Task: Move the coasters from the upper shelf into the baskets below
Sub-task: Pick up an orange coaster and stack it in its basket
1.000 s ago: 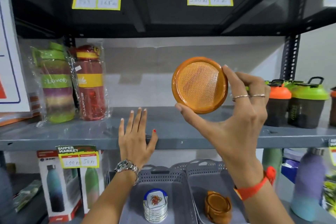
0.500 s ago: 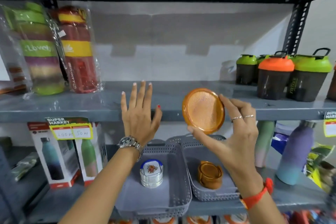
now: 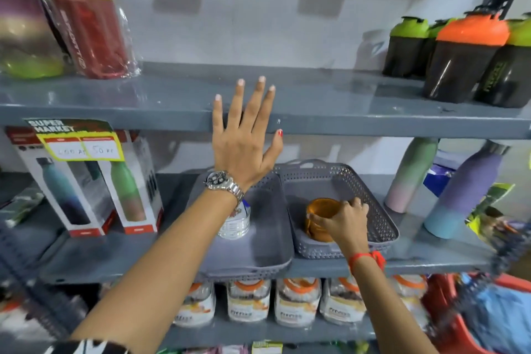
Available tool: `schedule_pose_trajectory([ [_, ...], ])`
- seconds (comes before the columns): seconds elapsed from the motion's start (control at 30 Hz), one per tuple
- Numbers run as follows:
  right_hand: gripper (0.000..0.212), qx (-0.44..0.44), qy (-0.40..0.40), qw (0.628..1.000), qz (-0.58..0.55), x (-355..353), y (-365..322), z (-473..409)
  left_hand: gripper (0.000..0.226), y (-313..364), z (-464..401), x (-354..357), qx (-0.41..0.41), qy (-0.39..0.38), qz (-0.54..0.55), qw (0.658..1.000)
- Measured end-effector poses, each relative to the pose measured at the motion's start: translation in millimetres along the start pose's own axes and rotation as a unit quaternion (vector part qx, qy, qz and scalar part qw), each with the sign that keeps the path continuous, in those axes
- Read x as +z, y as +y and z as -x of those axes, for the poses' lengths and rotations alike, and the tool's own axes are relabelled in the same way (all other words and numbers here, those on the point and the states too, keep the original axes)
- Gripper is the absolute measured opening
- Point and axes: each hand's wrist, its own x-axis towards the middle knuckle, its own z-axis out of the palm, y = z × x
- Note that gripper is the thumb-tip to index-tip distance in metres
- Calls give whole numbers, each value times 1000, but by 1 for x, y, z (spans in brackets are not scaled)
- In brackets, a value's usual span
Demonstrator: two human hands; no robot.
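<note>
Two grey perforated baskets stand side by side on the lower shelf. In the right basket (image 3: 379, 218) sits a stack of orange coasters (image 3: 317, 220); my right hand (image 3: 343, 221) is closed over its top coaster, fingers wrapped around the rim. The left basket (image 3: 270, 241) holds a stack of white coasters (image 3: 235, 224) with a printed top, partly hidden behind my left wrist. My left hand (image 3: 244, 138) is raised flat, fingers spread, in front of the edge of the upper shelf (image 3: 373, 121), holding nothing. No coasters show on the visible part of the upper shelf.
Wrapped bottles (image 3: 86, 23) stand at the upper shelf's left, shaker bottles (image 3: 459, 57) at its right. Boxed bottles (image 3: 83, 190) sit left of the baskets and tall pastel bottles (image 3: 462, 190) right of them. Packaged jars (image 3: 296, 302) line the shelf below.
My right hand has carried the orange coaster down from shelf height into the right basket, onto the orange stack. The camera has tilted down. My left hand stays raised and spread.
</note>
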Motion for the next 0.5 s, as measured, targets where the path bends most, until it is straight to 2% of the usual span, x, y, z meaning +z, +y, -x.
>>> schedule_pose_trajectory([
  [0.13, 74, 50, -50, 997, 41, 23, 13, -12, 58, 2, 1, 2, -10, 13, 2, 1000],
  [0.23, 67, 59, -76, 994, 58, 33, 15, -19, 57, 2, 1, 2, -9, 17, -3, 1000],
  [0.37, 67, 66, -100, 987, 102, 40, 13, -26, 58, 1, 3, 5, -7, 23, -10, 1000],
  [0.5, 57, 64, -124, 978, 154, 43, 9, -30, 59, 1, 4, 7, -10, 29, -15, 999],
])
